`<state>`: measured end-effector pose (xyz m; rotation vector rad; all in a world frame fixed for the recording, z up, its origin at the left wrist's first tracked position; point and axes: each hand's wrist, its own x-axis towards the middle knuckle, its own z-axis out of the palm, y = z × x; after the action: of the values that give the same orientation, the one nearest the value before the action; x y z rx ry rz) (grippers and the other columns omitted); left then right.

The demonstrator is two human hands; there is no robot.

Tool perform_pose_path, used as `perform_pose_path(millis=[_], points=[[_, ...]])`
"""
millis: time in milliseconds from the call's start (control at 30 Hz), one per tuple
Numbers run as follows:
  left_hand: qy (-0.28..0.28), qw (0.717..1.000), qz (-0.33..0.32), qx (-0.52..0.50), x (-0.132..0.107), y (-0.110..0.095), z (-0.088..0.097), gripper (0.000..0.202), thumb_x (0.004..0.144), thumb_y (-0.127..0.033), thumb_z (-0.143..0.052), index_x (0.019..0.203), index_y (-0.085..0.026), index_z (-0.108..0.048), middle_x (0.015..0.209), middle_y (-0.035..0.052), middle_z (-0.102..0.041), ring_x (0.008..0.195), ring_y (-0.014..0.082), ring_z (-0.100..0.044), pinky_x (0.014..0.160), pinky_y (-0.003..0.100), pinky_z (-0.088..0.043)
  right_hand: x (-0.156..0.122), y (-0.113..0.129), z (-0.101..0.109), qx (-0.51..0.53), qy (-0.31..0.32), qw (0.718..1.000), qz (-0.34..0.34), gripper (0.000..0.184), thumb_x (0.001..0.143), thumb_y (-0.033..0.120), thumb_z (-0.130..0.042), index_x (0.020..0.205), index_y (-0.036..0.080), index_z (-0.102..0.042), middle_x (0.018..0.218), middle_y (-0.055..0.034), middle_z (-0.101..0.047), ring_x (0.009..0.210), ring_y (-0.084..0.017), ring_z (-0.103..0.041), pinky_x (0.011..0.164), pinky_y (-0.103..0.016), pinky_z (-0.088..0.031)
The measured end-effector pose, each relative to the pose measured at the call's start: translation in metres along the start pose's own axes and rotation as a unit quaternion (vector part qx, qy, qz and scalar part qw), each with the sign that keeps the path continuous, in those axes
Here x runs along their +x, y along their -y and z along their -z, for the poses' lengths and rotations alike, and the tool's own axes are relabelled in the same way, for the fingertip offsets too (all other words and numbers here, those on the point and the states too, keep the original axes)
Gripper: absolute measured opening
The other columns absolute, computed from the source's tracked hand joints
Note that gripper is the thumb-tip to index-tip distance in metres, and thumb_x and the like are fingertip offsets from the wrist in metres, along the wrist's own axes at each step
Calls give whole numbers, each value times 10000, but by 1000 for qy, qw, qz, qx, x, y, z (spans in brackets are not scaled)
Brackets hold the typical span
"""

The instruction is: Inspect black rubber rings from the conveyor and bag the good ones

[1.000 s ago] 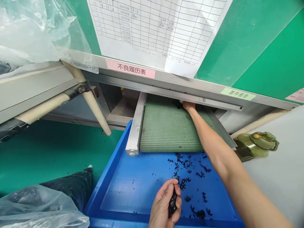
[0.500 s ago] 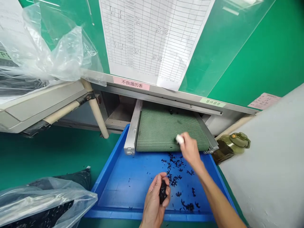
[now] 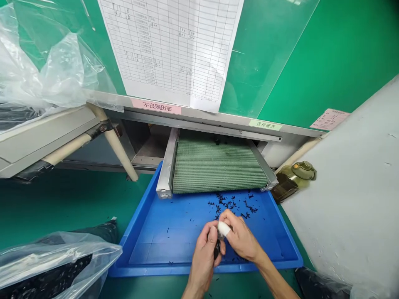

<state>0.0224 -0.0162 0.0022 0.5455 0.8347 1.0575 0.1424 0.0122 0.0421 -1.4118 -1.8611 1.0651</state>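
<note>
My left hand [image 3: 204,249], low over the front of the blue tray [image 3: 149,241], is curled around a clump of small black parts [image 3: 217,250]. My right hand [image 3: 241,236] meets it at the fingertips, with white tape or a finger cover [image 3: 223,229] on one finger. Its fingers are pinched together; whether a part is between them is hidden. Small dark branched pieces [image 3: 227,202] lie scattered in the tray just beyond both hands. Above the tray's far side, the green conveyor belt [image 3: 215,166] ends, with a few black bits near its far end.
Clear plastic bags of black parts lie at lower left [image 3: 62,257] and lower right [image 3: 321,284]. An olive bottle [image 3: 294,180] stands right of the conveyor. A bagged load rests on the grey stand [image 3: 46,137] at left. A paper form [image 3: 174,54] hangs on the green panel.
My right hand has come back from the belt's front edge to my left hand, and their fingertips now meet. The view has shifted a little to the right.
</note>
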Motion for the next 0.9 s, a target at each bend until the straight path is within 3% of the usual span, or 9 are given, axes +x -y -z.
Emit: perform_pose_path(millis=[133,267,367,467,567,700,800,900], points=[[-15,1000,2,17,0,1,-1,444,779,-483,-608,1066,-155,-521,475,-62,-477,368,34,-262,337,151,-173,2,-4,5,-91,12,996,2,151,875,215,-392,968,243,-507,686,44,-622,643,-139,-511,637,-241,-359],[-61,994,47,-79,2,-7,2,451,734,-421,-676,1073,-147,-559,547,-39,-503,416,42,-341,324,136,-181,26,6,48,-214,70,971,79,246,852,149,-385,955,258,-580,816,14,-627,754,-156,-527,682,-247,-369],[-86,985,50,-143,4,-13,5,363,721,-355,-701,1002,-154,-591,738,9,-574,495,42,-434,331,126,-213,74,14,85,-299,-42,945,125,269,834,116,-385,927,211,-619,883,-36,-614,790,-170,-538,713,-262,-378],[-65,986,42,-146,5,-15,7,244,747,-316,-681,917,-160,-602,941,56,-603,603,71,-525,356,133,-273,141,16,105,-354,-172,917,72,365,796,62,-387,1056,175,-617,1005,-91,-613,896,-203,-554,777,-283,-395],[-43,988,48,-143,4,-14,8,194,767,-302,-662,894,-165,-608,969,56,-591,646,87,-536,365,141,-288,206,13,113,-342,-206,917,6,370,818,101,-402,1124,163,-600,1100,-128,-605,998,-241,-552,827,-321,-411],[-46,983,57,-167,5,-12,9,189,781,-323,-649,894,-177,-610,865,24,-560,585,62,-470,358,138,-260,269,9,117,-294,-199,934,-42,280,767,156,-537,1026,161,-644,1017,-108,-654,956,-241,-586,803,-319,-447],[-51,980,65,-179,7,-11,9,204,787,-349,-642,892,-177,-609,822,14,-539,571,57,-459,359,137,-258,288,5,119,-239,-187,950,-72,230,704,94,-561,906,142,-660,846,-60,-673,765,-181,-627,691,-260,-480],[-53,977,63,-198,7,-11,10,233,792,-377,-632,901,-173,-607,794,13,-530,569,60,-465,361,139,-263,280,2,120,-175,-194,961,-87,280,701,62,-508,948,104,-633,710,-34,-633,539,-122,-596,535,-221,-476]])
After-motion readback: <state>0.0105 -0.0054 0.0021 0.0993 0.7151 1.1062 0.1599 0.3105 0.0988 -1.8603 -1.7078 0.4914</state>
